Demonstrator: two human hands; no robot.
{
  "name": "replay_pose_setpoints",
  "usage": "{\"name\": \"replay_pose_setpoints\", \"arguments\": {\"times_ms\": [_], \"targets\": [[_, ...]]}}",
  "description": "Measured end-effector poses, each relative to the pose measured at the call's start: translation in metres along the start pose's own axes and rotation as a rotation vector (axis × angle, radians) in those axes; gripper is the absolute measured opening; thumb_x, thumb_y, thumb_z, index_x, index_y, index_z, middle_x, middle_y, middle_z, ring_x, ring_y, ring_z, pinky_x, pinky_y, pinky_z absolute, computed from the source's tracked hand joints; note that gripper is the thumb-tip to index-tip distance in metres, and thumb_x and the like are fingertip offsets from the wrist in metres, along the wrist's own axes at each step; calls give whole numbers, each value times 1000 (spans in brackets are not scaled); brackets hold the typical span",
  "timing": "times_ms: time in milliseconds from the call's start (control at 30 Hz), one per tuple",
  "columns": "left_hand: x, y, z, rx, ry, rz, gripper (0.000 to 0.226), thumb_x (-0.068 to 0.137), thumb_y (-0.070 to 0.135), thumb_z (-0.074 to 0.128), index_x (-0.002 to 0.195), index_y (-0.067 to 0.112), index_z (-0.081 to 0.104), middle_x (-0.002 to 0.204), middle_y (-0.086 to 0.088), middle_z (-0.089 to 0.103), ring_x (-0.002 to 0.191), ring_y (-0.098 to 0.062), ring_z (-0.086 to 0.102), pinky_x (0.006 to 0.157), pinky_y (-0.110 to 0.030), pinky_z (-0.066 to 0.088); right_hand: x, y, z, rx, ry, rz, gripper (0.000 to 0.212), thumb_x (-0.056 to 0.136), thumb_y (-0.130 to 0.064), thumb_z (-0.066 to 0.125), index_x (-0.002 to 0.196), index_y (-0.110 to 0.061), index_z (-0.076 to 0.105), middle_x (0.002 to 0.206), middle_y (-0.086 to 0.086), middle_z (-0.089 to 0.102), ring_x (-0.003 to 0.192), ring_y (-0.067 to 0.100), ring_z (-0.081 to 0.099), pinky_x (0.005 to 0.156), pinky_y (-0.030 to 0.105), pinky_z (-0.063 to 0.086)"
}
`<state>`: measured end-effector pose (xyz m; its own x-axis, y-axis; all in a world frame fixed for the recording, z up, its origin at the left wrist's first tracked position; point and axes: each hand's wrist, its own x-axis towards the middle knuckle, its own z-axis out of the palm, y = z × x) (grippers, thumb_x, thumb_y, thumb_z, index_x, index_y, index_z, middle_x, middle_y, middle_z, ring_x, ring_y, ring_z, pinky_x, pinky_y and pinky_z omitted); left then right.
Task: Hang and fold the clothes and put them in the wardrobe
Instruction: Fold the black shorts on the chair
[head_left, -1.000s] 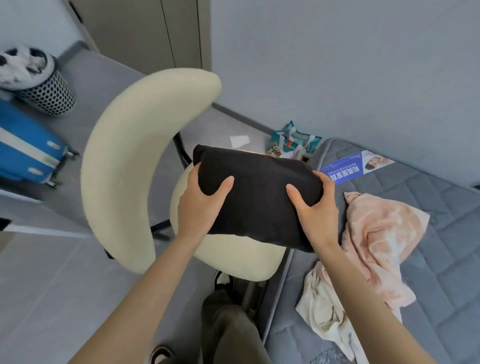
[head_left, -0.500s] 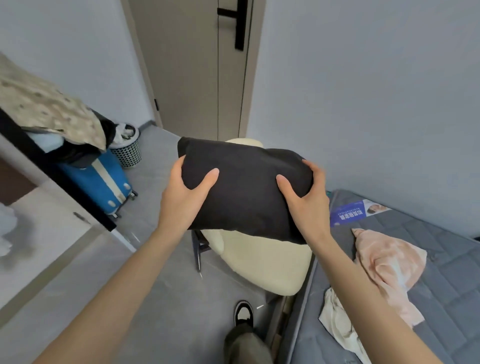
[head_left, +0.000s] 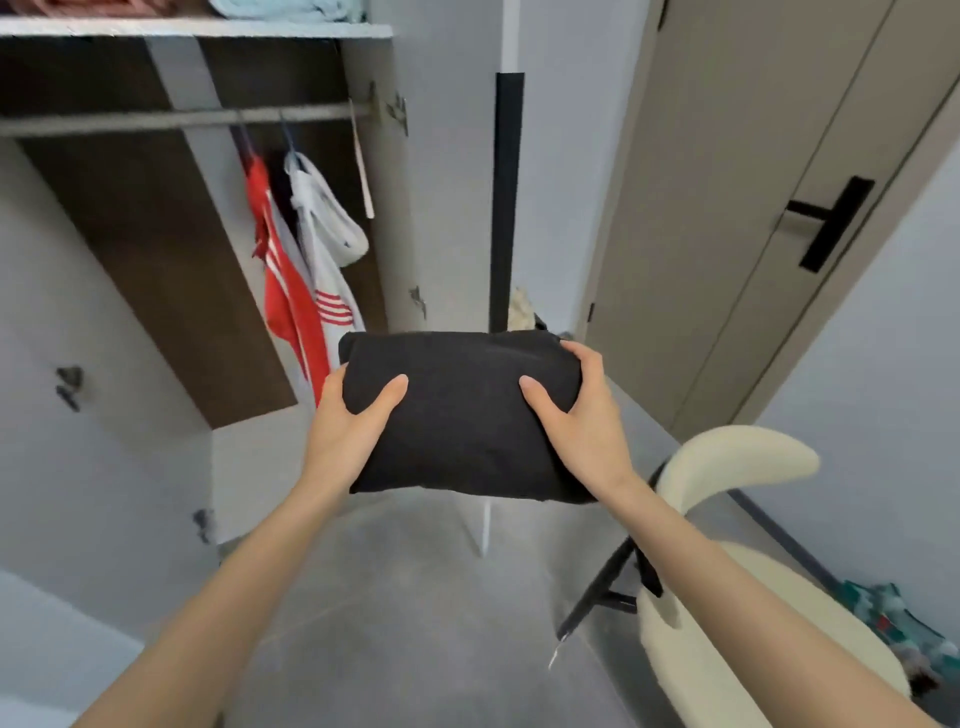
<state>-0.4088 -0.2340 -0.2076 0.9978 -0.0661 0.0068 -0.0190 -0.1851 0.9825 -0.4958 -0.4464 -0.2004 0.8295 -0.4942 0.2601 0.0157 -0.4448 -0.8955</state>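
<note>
I'm looking across a grey floor (head_left: 415, 597) at an open wardrobe (head_left: 156, 270) with a dark brown back panel. The folded black garment (head_left: 462, 415) is in the air at mid-frame, level, in front of the wardrobe's right end and touching none of it. The left hand (head_left: 345, 431) grips its left end with the thumb lying flat across the top; the fingers are underneath, out of my sight. The right hand (head_left: 587, 421) grips the right end, thumb on top and fingers (head_left: 582, 353) curled over the far corner.

Inside, a grey rail (head_left: 156, 122) runs under a shelf (head_left: 197, 28) that carries light blue fabric (head_left: 280, 8) at the frame's top edge. A red garment (head_left: 283, 291) and a white garment (head_left: 322, 234) hang side by side at the rail's right end; the rail to their left is bare. A pale door panel (head_left: 78, 441) with hinges stands open at the left edge.

Right of the wardrobe a black vertical strip (head_left: 504, 197) runs down the wall, then comes a beige door (head_left: 727, 208) with a black handle (head_left: 831, 223). A cream chair (head_left: 737, 457) sits low right, just beside the right forearm, with a teal packet (head_left: 893, 618) on the floor behind it. The floor between me and the wardrobe lies open.
</note>
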Motion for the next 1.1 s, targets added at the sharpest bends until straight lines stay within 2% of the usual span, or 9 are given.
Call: {"name": "replay_pose_setpoints", "arguments": {"times_ms": [100,233,367,433,533,667,800,967,1100], "targets": [[20,15,-51,-24,142,20,59,75,53,72,126,34,48,104,30,57,96,5,59,74,-16,47,32,-36,44,41,-131,-78,58,84,-50,64,133,-39,36,127,-9,52,114,7,52,95,29,46],[46,45,-104,-16,273,34,70,74,58,71,133,33,43,115,18,57,106,-11,59,91,-39,52,75,-87,90,85,-246,-207,57,85,-50,63,133,-37,35,127,-12,52,107,3,51,81,13,42],[74,89,-149,-2,364,111,69,77,55,69,135,29,42,123,11,57,107,-12,59,85,-33,52,117,-141,124,167,-320,-298,57,85,-47,65,132,-34,36,127,-12,52,114,10,52,93,28,47],[90,112,-173,14,395,165,67,79,54,68,135,28,43,121,12,58,106,-10,59,82,-29,51,138,-169,140,197,-321,-337,58,83,-47,67,131,-36,37,123,-16,52,114,11,53,94,31,47],[118,145,-205,18,442,228,67,79,54,68,136,28,43,123,11,58,108,-12,60,88,-35,52,168,-211,166,252,-310,-408,58,82,-46,70,130,-36,39,119,-19,51,111,8,53,93,27,46],[164,185,-249,-1,497,313,69,80,52,69,138,27,41,124,10,57,108,-12,59,91,-36,52,212,-267,210,305,-290,-492,59,82,-44,70,131,-33,39,115,-22,47,100,-1,48,75,8,37],[224,220,-299,13,506,392,67,81,50,69,137,28,41,126,10,56,111,-12,58,93,-35,50,260,-320,260,362,-219,-566,58,80,-41,74,129,-30,43,112,-21,46,97,-3,44,72,4,32],[302,273,-361,43,498,469,69,82,49,67,140,25,38,131,6,52,115,-17,55,97,-38,49,317,-389,323,415,-141,-599,59,78,-42,75,127,-31,44,106,-24,46,100,1,45,77,12,35],[360,311,-405,51,504,517,73,82,47,69,141,24,34,128,7,50,111,-17,54,84,-29,46,368,-439,367,417,-131,-598,55,83,-38,72,129,-30,43,111,-18,48,104,7,47,85,23,39]]}}
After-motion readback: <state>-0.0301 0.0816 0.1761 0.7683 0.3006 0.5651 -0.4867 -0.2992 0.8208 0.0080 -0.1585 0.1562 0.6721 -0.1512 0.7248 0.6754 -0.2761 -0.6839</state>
